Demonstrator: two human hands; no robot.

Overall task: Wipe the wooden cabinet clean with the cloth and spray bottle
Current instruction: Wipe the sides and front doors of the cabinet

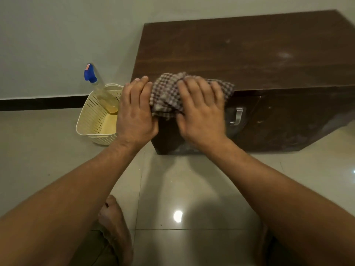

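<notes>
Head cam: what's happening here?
A person is wiping the wooden cabinet. Both hands lie on a checked cloth bunched at the top's front left edge, the left hand at its left end, the right hand on top. The spray bottle stands in a cream basket on the floor beside the cabinet, untouched. Pale smudges show on the top's right side.

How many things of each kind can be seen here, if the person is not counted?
Wooden cabinet: 1
Checked cloth: 1
Spray bottle: 1
Cream basket: 1
Total: 4
</notes>
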